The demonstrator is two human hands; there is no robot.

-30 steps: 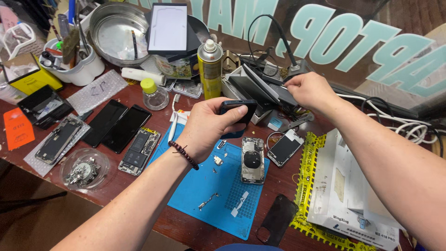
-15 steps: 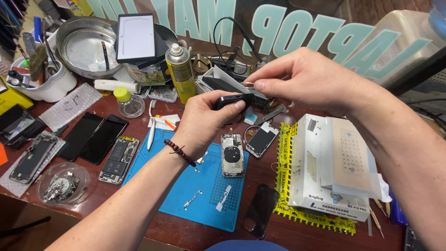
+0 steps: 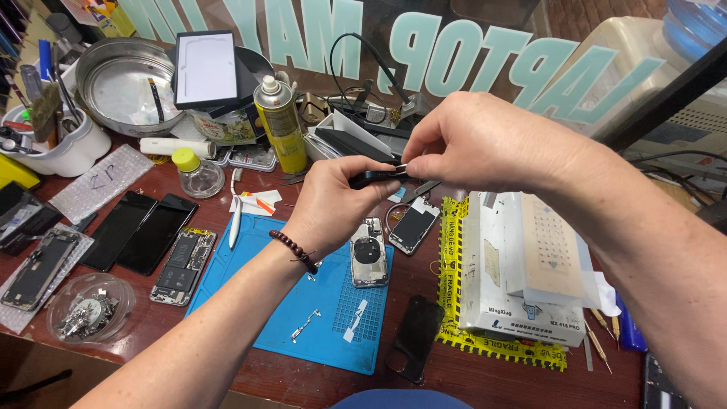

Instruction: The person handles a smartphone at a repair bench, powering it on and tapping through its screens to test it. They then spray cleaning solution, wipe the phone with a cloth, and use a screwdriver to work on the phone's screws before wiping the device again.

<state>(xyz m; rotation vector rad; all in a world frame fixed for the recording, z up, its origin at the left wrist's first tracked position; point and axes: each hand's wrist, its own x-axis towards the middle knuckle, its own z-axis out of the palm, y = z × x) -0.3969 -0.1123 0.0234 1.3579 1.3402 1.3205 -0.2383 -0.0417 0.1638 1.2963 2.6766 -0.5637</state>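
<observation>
Tool: black handle (image 3: 371,179), long axis level, tip pointing right.
Left hand (image 3: 333,204): grip closed around handle.
Right hand (image 3: 477,144): fingertips pinched on tip.

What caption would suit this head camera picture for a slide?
Two bare hands, left hand and right hand, hold a small black tool above an opened phone on a blue mat.

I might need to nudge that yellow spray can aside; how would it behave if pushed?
The yellow spray can stands tall and narrow, so a push near its top would probably tip it. Being round, it would likely roll afterwards. Its smooth metal wall may feel slippery.
</observation>
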